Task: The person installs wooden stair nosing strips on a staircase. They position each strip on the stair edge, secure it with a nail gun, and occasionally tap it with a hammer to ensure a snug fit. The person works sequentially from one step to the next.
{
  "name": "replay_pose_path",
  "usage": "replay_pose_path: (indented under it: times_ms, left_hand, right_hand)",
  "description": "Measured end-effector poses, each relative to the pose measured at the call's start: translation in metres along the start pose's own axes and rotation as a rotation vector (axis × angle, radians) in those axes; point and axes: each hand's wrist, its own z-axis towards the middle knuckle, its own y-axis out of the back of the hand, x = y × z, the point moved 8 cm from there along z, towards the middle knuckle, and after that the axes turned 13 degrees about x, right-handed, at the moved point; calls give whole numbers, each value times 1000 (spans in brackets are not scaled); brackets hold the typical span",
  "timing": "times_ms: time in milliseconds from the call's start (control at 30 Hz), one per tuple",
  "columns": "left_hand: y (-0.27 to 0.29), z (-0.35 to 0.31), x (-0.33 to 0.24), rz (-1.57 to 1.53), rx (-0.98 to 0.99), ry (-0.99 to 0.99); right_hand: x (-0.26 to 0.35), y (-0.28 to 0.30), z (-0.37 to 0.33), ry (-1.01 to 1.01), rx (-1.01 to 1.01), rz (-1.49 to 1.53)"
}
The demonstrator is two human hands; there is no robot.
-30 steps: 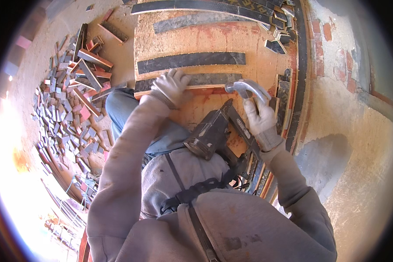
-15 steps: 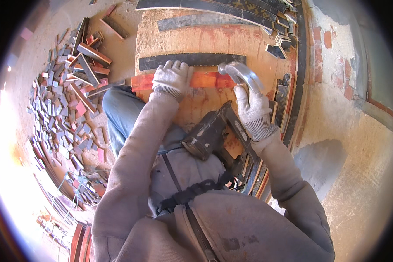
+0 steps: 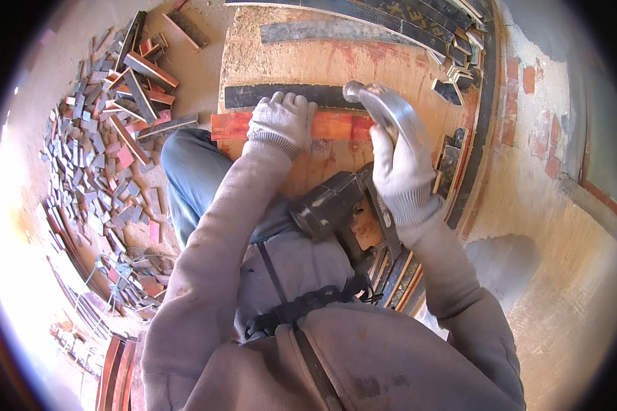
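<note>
My left hand [image 3: 280,123], in a whitish knit glove, curls its fingers over a red-faced wooden strip [image 3: 336,126]. The strip lies across the plywood board [image 3: 308,61] in front of me. Just beyond it, a black-faced strip [image 3: 243,96] runs alongside. My right hand [image 3: 406,171], gloved too, is closed round a claw hammer [image 3: 394,116]. The hammer's metal head is raised near the right ends of both strips; its handle is mostly hidden by the hand. A dark nail gun [image 3: 325,205] rests by my lap, between my forearms.
Many small wood offcuts [image 3: 92,171] cover the floor at left, with longer pieces [image 3: 144,96] heaped behind. More dark strips [image 3: 336,31] lie at the far end of the plywood. A worn wall [image 3: 528,123] with exposed brick stands at right.
The hammer and my right hand have shifted a little right and nearer. My left hand stays on the red-faced strip; the whole view has moved slightly.
</note>
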Motion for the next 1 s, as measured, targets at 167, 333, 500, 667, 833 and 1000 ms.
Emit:
replay_pose_path:
  times_ms: [167, 333, 500, 667, 833, 1000]
  left_hand:
    - [3, 3, -1, 27, -3, -11]
    - [5, 2, -1, 30, -46, -7]
    - [3, -1, -2, 29, -52, -11]
    - [1, 1, -1, 25, -9, -3]
    - [7, 5, 1, 10, -23, -3]
    - [-4, -5, 0, -20, 110, 6]
  right_hand:
    - [-16, -30, 13, -243, 402, -380]
    - [12, 4, 11, 77, 51, -45]
    - [-9, -24, 11, -275, 396, -320]
    - [11, -3, 5, 42, 204, -14]
    - [-9, -15, 14, -157, 265, -300]
    - [-25, 6, 1, -390, 342, 452]
